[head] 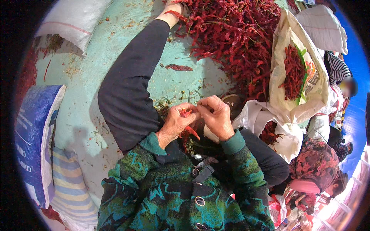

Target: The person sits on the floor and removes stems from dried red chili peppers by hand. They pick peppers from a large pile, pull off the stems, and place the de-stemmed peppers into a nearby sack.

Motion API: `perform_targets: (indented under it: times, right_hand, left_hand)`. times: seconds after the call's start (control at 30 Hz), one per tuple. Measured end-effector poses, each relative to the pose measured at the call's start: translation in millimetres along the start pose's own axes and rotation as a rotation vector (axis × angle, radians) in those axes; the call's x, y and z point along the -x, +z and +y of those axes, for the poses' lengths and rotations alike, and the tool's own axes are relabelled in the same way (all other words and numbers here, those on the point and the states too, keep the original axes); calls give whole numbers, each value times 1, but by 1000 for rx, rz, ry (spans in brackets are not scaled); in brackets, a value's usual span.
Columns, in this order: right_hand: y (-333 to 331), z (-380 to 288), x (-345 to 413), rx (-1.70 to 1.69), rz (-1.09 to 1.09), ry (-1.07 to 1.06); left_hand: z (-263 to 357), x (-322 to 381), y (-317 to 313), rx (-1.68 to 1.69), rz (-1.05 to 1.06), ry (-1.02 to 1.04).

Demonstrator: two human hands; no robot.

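My left hand (179, 119) is closed around several dried red chilli peppers (185, 113); their ends stick out above the fingers and below the palm. Thumb and fingers of my right hand (215, 115) are pinched together beside the left fingertips; whether a stem or anything else is between them cannot be told. Green stems (189, 94) lie on the floor just beyond both hands. Farther out, a large heap of dried red chillies (231, 31) spreads between my leg and a sack. One lone chilli (179, 67) rests on the pale green floor.
At right stand an open woven sack (316, 95) with chillies inside and a white bag (292, 144) holding more. Blue-and-white sack (34, 138), striped cushion-like bag (70, 184) and white sack (72, 20) lie at left. Other people (315, 164) sit at the far right.
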State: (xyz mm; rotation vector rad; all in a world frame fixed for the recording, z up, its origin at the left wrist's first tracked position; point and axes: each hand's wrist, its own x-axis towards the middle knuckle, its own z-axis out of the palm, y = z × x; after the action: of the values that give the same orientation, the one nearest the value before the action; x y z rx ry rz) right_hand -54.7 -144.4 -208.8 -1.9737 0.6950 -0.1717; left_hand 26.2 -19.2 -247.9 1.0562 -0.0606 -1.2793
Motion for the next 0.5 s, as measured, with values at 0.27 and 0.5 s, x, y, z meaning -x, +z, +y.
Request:
perform_targets:
  times: [0.27,0.5]
  right_hand:
    - [-14,10,-10,-1020,-278,670]
    - [13,58,-66,614,-205,-56]
  left_hand:
    - [3,5,-4,-571,-5,334]
    - [22,14,4,120,-231,-49]
